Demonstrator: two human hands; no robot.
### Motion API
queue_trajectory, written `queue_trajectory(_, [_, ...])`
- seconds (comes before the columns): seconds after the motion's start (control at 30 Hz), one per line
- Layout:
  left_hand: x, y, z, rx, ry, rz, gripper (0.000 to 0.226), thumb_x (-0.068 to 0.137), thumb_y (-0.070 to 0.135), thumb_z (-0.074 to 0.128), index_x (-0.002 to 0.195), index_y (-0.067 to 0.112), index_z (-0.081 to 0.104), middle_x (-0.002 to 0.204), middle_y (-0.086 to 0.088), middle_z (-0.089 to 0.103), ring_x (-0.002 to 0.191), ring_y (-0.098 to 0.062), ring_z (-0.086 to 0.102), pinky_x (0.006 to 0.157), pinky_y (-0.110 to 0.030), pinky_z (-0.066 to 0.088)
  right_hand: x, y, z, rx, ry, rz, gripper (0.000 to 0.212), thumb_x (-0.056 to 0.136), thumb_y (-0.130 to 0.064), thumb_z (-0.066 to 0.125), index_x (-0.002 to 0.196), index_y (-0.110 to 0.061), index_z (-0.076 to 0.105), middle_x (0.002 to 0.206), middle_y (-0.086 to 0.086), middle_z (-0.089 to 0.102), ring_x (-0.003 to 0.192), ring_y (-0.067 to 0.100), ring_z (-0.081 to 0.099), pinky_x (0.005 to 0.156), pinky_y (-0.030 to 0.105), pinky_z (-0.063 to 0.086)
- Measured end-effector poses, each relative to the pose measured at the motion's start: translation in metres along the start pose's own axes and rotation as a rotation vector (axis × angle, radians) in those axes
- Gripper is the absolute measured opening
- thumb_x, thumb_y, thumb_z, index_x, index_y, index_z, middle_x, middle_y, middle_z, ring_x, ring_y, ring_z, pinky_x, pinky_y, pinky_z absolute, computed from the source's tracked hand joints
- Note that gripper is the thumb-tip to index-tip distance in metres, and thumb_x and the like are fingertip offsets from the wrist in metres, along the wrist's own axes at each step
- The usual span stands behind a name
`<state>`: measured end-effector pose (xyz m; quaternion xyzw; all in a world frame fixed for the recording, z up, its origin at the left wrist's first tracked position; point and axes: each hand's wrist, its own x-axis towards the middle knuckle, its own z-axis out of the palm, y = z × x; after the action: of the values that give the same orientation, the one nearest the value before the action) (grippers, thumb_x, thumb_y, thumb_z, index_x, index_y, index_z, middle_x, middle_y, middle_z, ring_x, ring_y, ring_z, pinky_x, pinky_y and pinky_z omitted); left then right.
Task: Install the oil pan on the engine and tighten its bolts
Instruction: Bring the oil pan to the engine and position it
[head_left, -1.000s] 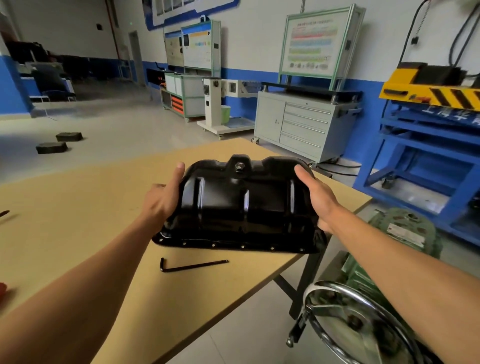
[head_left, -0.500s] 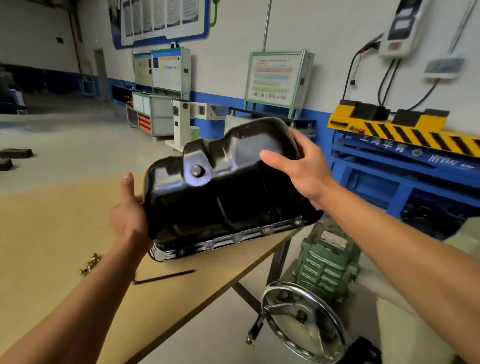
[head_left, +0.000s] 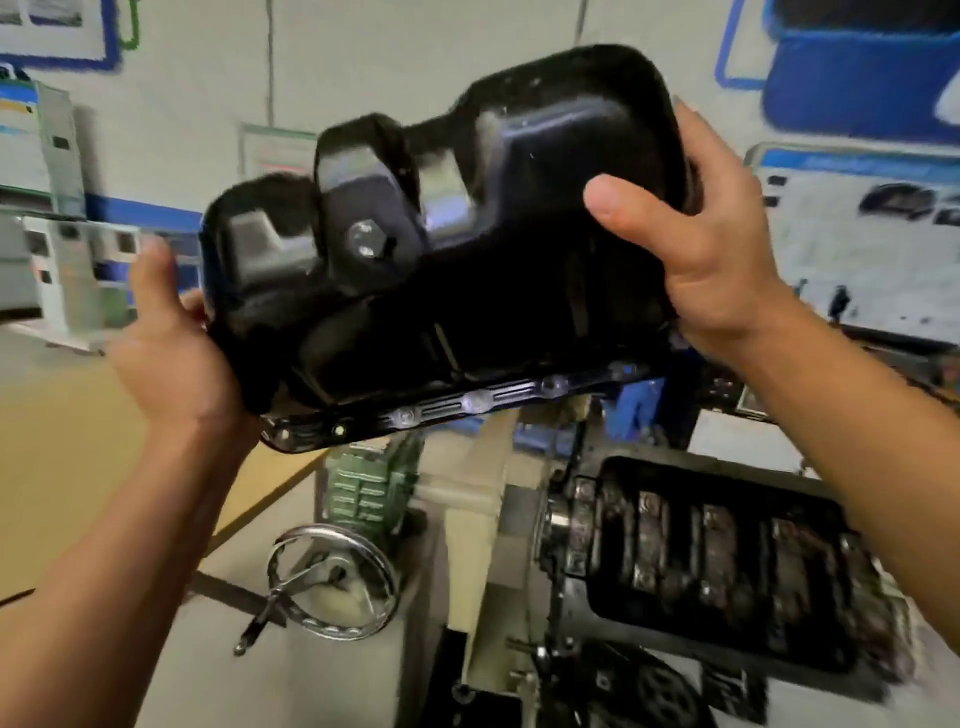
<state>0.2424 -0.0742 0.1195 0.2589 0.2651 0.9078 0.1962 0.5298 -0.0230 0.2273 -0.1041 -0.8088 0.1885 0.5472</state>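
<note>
Chrome handwheel (head_left: 332, 582) below a green gearbox (head_left: 363, 483) — tan table (head_left: 62, 467) at left, posters (head_left: 857, 234) on the wall (head_left: 363, 52).

The scene is lit by soft, bright indoor light. Pale glare is seen on the glossy black metal oil pan (head_left: 519, 312). The white wall (head_left: 363, 62) behind is smeared by motion blur, and the edges are bent.

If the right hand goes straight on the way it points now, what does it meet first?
The oil pan: the right hand grips its raised end, so the pan itself blocks that line, as far as visible.
</note>
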Motion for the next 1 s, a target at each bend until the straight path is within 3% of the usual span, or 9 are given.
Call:
queue_trajectory(0.1, [-0.054, -0.014, 0.045, 0.049, -0.035, -0.023, 0.049, 0.067, 0.067, 0.065, 0.061, 0.020, 0.053, 0.066, -0.004, 0.050, 0.067, -0.024, 0.043, 0.060, -0.040, 0.036, -0.055, -0.010, -0.067, -0.021, 0.120, 0.030, 0.065, 0.083, -0.036, 0.076, 0.133, -0.003, 0.050, 0.123, 0.012, 0.062, 0.116, 0.028, 0.060, 0.100, 0.045, 0.047])
queue_trajectory(0.23, [-0.131, -0.047, 0.081, 0.165, -0.143, -0.043, 0.055, 0.072, 0.070, 0.065, 0.060, 0.017, 0.054, 0.072, -0.013, 0.048, 0.068, -0.024, 0.043, 0.059, -0.056, 0.043, -0.144, -0.004, -0.147, -0.048, 0.267, 0.074, 0.071, 0.084, -0.040, 0.075, 0.139, -0.006, 0.048, 0.129, 0.011, 0.060, 0.121, 0.032, 0.055, 0.104, 0.052, 0.042])
queue_trajectory(0.3, [-0.168, -0.069, 0.089, 0.260, -0.170, 0.017, 0.064, 0.079, 0.067, 0.060, 0.054, 0.011, 0.044, 0.064, -0.007, 0.039, 0.062, -0.019, 0.033, 0.051, -0.048, 0.033, -0.189, 0.005, -0.173, -0.052, 0.303, 0.113, 0.067, 0.085, -0.041, 0.074, 0.138, -0.009, 0.049, 0.128, 0.012, 0.060, 0.120, 0.034, 0.055, 0.101, 0.053, 0.045])
queue_trajectory(0.4, [-0.213, -0.103, 0.097, 0.362, -0.236, 0.023, 0.059, 0.085, 0.062, 0.055, 0.049, 0.021, 0.033, 0.051, 0.009, 0.025, 0.053, -0.010, 0.021, 0.050, -0.037, 0.017, -0.247, 0.029, -0.202, -0.038, 0.366, 0.193, 0.072, 0.084, -0.046, 0.073, 0.139, -0.006, 0.047, 0.125, 0.009, 0.061, 0.116, 0.030, 0.058, 0.093, 0.040, 0.050])
queue_trajectory(0.5, [-0.237, -0.134, 0.104, 0.438, -0.285, 0.032, 0.061, 0.088, 0.057, 0.054, 0.044, 0.023, 0.027, 0.045, 0.012, 0.019, 0.047, -0.004, 0.015, 0.047, -0.030, 0.014, -0.282, 0.057, -0.221, -0.018, 0.427, 0.242, 0.082, 0.081, -0.048, 0.075, 0.141, -0.002, 0.043, 0.125, 0.010, 0.061, 0.117, 0.032, 0.057, 0.094, 0.041, 0.049])
queue_trajectory(0.63, [-0.250, -0.162, 0.113, 0.477, -0.319, 0.077, 0.062, 0.092, 0.053, 0.053, 0.041, 0.027, 0.030, 0.040, 0.013, 0.020, 0.041, -0.003, 0.017, 0.041, -0.020, 0.015, -0.303, 0.084, -0.236, 0.017, 0.447, 0.265, 0.078, 0.080, -0.047, 0.076, 0.138, -0.003, 0.046, 0.124, 0.012, 0.061, 0.116, 0.035, 0.057, 0.096, 0.050, 0.047])
queue_trajectory(0.83, [-0.252, -0.195, 0.096, 0.510, -0.323, 0.094, 0.065, 0.091, 0.059, 0.054, 0.056, 0.014, 0.022, 0.050, 0.009, 0.020, 0.050, -0.006, 0.016, 0.048, -0.033, 0.012, -0.322, 0.113, -0.236, 0.044, 0.436, 0.268, 0.066, 0.082, -0.045, 0.075, 0.131, -0.006, 0.051, 0.119, 0.011, 0.062, 0.113, 0.036, 0.056, 0.093, 0.054, 0.045])
queue_trajectory(1.0, [-0.253, -0.203, 0.089, 0.537, -0.326, 0.128, 0.065, 0.093, 0.053, 0.054, 0.054, 0.013, 0.022, 0.049, 0.010, 0.019, 0.050, -0.006, 0.015, 0.048, -0.031, 0.013, -0.335, 0.136, -0.229, 0.055, 0.414, 0.252, 0.071, 0.083, -0.044, 0.073, 0.131, 0.002, 0.048, 0.118, 0.014, 0.060, 0.112, 0.040, 0.055, 0.092, 0.058, 0.044])
